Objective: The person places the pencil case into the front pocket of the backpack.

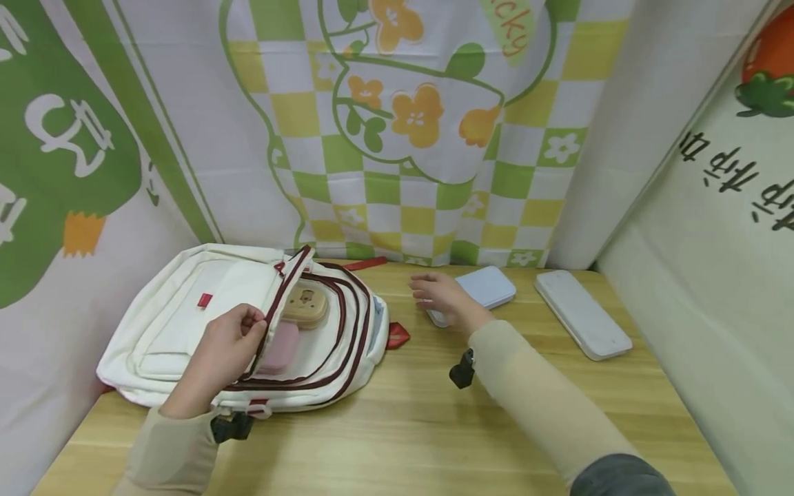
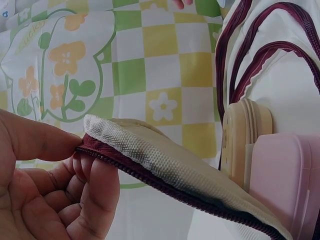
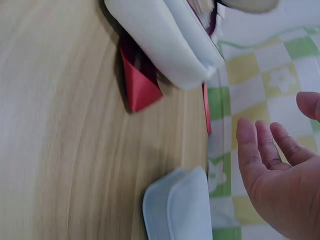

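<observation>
A white backpack point(image 1: 167, 317) with maroon zippers lies on the table, its main pocket unzipped. Thumb and fingers of my left hand point(image 1: 223, 351) pinch the zippered edge of its flap point(image 2: 150, 155), holding it raised. Inside the pocket are a tan case point(image 1: 308, 308) with a small face on it and a pink case point(image 2: 280, 180). My right hand point(image 1: 448, 301) hovers with extended fingers and nothing in its grasp. Close by it in the head view lies a light blue case point(image 1: 490, 286), partly hidden by that hand; the right wrist view shows the hand apart from it.
A long whitish case point(image 1: 583, 313) lies at the right of the wooden table point(image 1: 384, 441). Red strap ends point(image 1: 398, 335) stick out beside the backpack. Printed curtains point(image 1: 397, 200) stand behind the table and along both sides.
</observation>
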A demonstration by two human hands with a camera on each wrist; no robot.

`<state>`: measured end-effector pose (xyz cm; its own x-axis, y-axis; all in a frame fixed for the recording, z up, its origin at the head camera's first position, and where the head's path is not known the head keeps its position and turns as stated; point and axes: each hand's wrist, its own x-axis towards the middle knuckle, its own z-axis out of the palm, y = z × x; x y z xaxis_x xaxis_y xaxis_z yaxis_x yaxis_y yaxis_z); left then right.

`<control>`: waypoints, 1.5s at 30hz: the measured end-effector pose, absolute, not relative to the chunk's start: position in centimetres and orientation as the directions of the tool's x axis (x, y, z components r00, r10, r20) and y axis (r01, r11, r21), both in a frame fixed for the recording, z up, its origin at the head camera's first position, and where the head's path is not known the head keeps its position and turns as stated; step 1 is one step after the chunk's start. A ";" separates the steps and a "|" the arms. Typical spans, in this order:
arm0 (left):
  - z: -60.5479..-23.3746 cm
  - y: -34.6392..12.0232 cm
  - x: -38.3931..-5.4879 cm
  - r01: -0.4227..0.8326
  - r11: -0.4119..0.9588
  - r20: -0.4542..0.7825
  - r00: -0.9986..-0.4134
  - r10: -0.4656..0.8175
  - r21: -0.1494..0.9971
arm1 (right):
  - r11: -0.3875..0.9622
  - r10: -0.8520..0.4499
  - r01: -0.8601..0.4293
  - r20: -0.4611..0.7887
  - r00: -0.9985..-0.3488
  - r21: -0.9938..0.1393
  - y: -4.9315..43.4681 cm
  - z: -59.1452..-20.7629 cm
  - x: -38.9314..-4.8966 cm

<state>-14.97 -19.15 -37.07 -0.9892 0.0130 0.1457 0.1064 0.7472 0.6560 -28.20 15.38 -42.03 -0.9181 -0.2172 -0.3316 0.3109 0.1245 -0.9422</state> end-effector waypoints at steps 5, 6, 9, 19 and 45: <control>-37.1 -19.3 -14.9 0.102 0.749 0.146 -0.989 0.006 0.654 | 0.070 -0.207 0.327 -0.335 -0.919 -0.942 17.3 -41.5 -28.2; -37.2 -19.4 -14.9 0.103 0.749 0.147 -0.989 0.008 0.654 | 0.068 -0.205 0.328 -0.335 -0.920 -0.942 17.7 -41.5 -28.2; -37.2 -19.5 -14.9 0.104 0.749 0.147 -0.989 0.009 0.655 | 0.064 -0.194 0.335 -0.341 -0.920 -0.940 18.7 -41.5 -28.3; -37.2 -19.4 -14.7 0.103 0.747 0.142 -0.990 0.012 0.657 | 0.055 -0.132 0.324 -0.329 -0.935 -0.944 22.1 -41.8 -28.1; -37.6 -19.4 -15.1 0.094 0.727 0.112 -0.993 0.023 0.681 | 0.125 -0.033 0.298 -0.305 -0.952 -0.946 34.2 -41.7 -24.9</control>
<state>-15.10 -19.40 -37.64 -0.9935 0.0233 0.1118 0.0936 0.7265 0.6807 -24.88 34.15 -41.70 -0.9519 -0.0334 -0.3047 0.2985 0.1250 -0.9462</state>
